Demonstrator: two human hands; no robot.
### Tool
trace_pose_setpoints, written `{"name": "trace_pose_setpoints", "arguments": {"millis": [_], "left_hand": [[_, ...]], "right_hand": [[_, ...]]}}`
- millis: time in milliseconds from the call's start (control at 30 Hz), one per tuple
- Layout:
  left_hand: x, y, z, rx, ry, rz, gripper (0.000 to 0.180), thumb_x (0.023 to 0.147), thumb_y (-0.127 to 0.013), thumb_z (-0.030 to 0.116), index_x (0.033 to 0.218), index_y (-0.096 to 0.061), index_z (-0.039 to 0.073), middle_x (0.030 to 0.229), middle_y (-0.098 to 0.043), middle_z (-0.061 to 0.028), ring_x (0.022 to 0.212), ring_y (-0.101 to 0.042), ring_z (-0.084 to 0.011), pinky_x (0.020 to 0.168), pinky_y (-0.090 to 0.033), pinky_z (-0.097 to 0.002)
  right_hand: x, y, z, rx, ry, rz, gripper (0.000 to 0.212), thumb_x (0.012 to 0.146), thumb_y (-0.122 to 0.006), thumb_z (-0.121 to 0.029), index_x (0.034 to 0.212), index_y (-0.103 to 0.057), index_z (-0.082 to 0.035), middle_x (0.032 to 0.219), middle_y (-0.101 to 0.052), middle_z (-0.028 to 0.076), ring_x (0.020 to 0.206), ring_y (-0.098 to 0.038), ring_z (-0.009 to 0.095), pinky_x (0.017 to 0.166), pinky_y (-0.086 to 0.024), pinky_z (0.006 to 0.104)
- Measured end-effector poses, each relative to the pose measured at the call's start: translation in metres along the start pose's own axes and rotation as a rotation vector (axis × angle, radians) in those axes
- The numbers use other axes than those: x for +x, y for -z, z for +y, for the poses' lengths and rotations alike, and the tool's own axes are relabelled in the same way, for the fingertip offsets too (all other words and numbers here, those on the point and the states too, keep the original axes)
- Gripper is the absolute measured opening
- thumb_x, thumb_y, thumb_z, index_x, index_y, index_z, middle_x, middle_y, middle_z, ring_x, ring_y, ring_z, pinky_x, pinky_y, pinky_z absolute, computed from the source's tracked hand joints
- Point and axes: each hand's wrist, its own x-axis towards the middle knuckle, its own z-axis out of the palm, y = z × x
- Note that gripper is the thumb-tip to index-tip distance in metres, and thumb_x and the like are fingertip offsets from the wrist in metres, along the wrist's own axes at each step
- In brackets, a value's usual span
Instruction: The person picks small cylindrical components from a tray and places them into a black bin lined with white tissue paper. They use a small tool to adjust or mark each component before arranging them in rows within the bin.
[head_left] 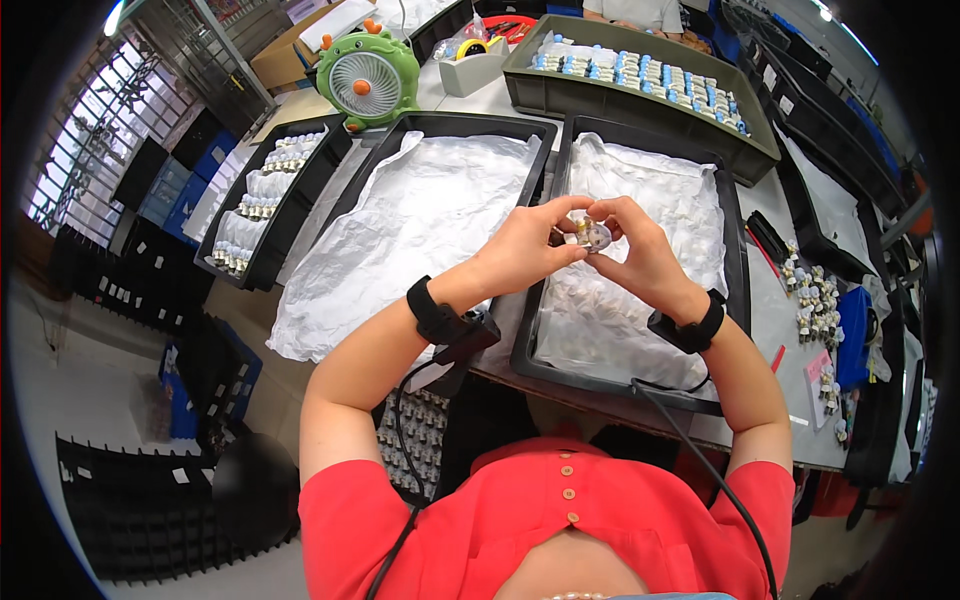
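Note:
Between my two hands, above the near-middle black tray (740,290), is a small figurine (597,237) with a rounded greyish head and a pale body touched with yellow. Thumb and fingers of my left hand (528,242) pinch it from the left. My right hand (645,258) grips it from the other side, fingers curled over the top. Part of the figurine is hidden by my fingers. White tissue paper (655,185) lines the tray below, with lumpy shapes showing through its nearer half. Left of it, another black tray (543,135) holds crumpled white paper (410,240) that spills over its near edge.
A narrow black tray (262,272) with rows of small figures stands at far left. Behind are a green fan (400,60), a grey tape holder (472,76) and an olive crate (640,112) of figures. Loose figures (815,305) lie right, beside a blue bin (854,335). Cables hang from my wristbands.

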Motion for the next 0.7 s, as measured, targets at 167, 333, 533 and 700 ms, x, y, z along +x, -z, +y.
{"name": "trace_pose_setpoints", "arguments": {"millis": [167,333,533,700], "left_hand": [[-0.001,0.004,-0.010,-0.124,0.041,-0.068,0.050,0.082,-0.063,0.004,0.129,-0.046,0.004,0.095,-0.060,-0.0038,0.080,-0.055,-0.0072,0.070,-0.046,-0.0232],[-0.002,0.006,-0.002,-0.082,0.075,-0.083,0.049,0.082,-0.064,0.005,0.128,-0.046,0.002,0.095,-0.060,-0.0033,0.082,-0.056,-0.0077,0.073,-0.046,-0.0238],[0.002,0.023,-0.008,-0.045,0.129,-0.020,0.048,0.082,-0.064,0.005,0.126,-0.046,0.002,0.092,-0.062,-0.0053,0.082,-0.057,-0.0078,0.074,-0.047,-0.0238],[0.052,0.086,-0.064,-0.035,0.297,0.186,0.037,0.077,-0.068,0.008,0.111,-0.056,-0.002,0.086,-0.064,-0.0057,0.076,-0.058,-0.0101,0.069,-0.046,-0.0244]], "right_hand": [[0.001,0.000,-0.006,0.014,0.042,-0.007,0.043,0.070,-0.069,0.002,0.109,-0.052,-0.005,0.101,-0.055,0.009,0.085,-0.056,0.020,0.075,-0.049,0.0305],[-0.003,-0.003,0.003,0.241,-0.054,0.001,0.044,0.072,-0.069,0.001,0.112,-0.052,-0.005,0.105,-0.057,0.007,0.088,-0.058,0.016,0.079,-0.049,0.0285],[0.000,-0.001,-0.003,0.357,-0.134,0.017,0.042,0.075,-0.068,-0.001,0.114,-0.052,-0.004,0.108,-0.059,0.005,0.093,-0.059,0.014,0.082,-0.048,0.0274],[-0.002,0.011,0.011,0.342,-0.204,0.084,0.039,0.078,-0.066,-0.004,0.115,-0.052,-0.004,0.105,-0.060,0.006,0.089,-0.058,0.013,0.081,-0.048,0.0267]]}}
